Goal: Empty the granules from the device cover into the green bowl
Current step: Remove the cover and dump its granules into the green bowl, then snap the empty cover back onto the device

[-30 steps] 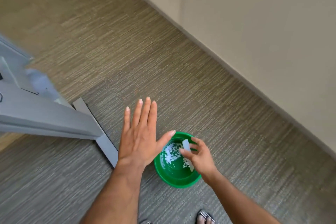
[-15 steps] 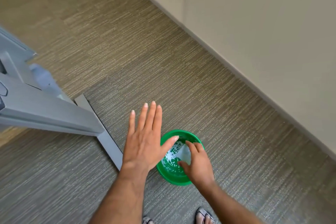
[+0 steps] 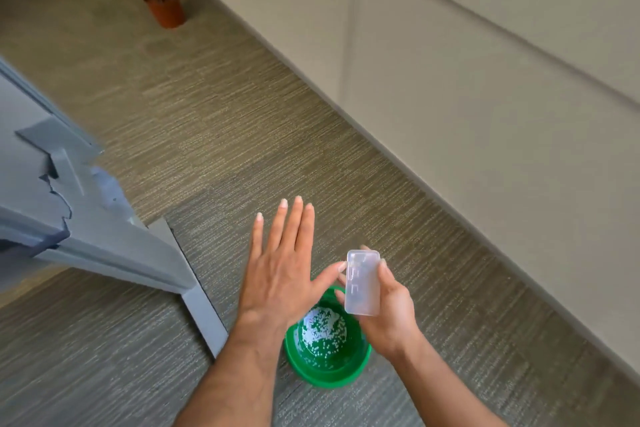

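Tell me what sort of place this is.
Probably an office or commercial corridor, not a kitchen or workshop: striped low-pile carpet runs along a plain beige wall, with a potted plant against it and a grey metal stand on the floor.

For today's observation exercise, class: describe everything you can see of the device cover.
The device cover is a small, translucent, frosted rectangle with rounded corners, plastic by its look. It stands nearly upright, its long side vertical, held in the right hand by thumb and fingers along its edges, above the green bowl. No granules show in it.
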`<state>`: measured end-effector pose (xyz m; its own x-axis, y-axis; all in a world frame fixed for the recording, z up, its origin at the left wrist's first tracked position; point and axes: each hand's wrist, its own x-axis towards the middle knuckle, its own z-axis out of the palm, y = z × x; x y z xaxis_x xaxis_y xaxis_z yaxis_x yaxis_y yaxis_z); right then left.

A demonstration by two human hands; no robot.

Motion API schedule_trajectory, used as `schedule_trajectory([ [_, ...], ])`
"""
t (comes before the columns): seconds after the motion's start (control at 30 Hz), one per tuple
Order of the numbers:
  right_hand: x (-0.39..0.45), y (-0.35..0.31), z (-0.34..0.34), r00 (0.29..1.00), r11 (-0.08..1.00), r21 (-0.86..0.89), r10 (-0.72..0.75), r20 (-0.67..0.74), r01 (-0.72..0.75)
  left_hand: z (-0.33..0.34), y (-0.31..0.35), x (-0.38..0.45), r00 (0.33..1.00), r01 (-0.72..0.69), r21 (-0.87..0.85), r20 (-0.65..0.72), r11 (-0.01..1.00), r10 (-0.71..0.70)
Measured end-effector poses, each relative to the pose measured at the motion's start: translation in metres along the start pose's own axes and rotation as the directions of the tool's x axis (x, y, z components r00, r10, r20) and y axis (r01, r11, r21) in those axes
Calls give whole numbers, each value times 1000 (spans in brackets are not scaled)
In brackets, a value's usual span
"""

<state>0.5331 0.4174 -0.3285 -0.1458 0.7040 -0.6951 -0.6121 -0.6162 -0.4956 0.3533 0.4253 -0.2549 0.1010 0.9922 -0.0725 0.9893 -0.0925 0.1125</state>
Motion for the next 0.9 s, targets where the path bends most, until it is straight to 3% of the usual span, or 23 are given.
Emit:
schedule_trajectory([
  [0.13,-48,-53,58,996,995,91,-56,65,50,-61,13,6,994,1,-51,-106,999,-7],
  [0.5,-205,-136,192,976,991,-81,-87,201,105,-234,24,-43,936,24,-159,-344,987,-78],
  [0.73,-285,-112,241,950,953,-294,18,311,78,-295,-7,-123,906,182,-131,-363,975,-218],
  [0.9,-326,-59,269,943,833,-540,74,324,120,-308,-42,-196,869,363,-134,-307,922,-387],
])
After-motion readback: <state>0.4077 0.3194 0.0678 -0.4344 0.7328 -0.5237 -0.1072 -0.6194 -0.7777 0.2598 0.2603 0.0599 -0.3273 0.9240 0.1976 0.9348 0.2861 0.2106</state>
